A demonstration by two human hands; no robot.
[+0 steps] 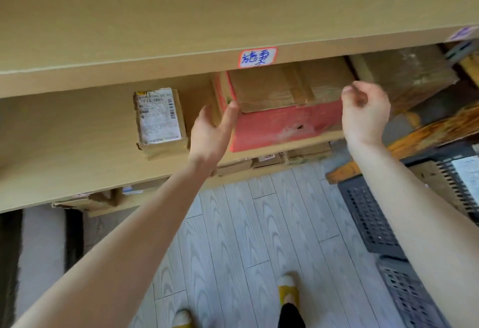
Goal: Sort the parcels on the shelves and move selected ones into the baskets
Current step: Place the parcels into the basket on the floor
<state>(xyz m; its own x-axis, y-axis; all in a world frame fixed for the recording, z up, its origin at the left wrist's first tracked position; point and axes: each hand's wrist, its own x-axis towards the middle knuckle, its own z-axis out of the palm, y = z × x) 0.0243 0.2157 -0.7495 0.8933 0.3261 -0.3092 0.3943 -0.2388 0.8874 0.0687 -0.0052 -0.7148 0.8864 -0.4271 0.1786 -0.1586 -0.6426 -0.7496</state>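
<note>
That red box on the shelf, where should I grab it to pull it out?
Take the red box by its two short ends, coming from the front. It lies flat and wide, its long face toward you, and looks too broad for one hand. The left hand is already at the left corner; the right hand is at the right end. The small parcel beside it leaves room.

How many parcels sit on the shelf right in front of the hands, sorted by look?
Red-and-brown box: 1
Small brown parcel with white label: 1
Plain brown box, far right: 1
Total: 3
More parcels show on the shelf below, too hidden to count.
</note>
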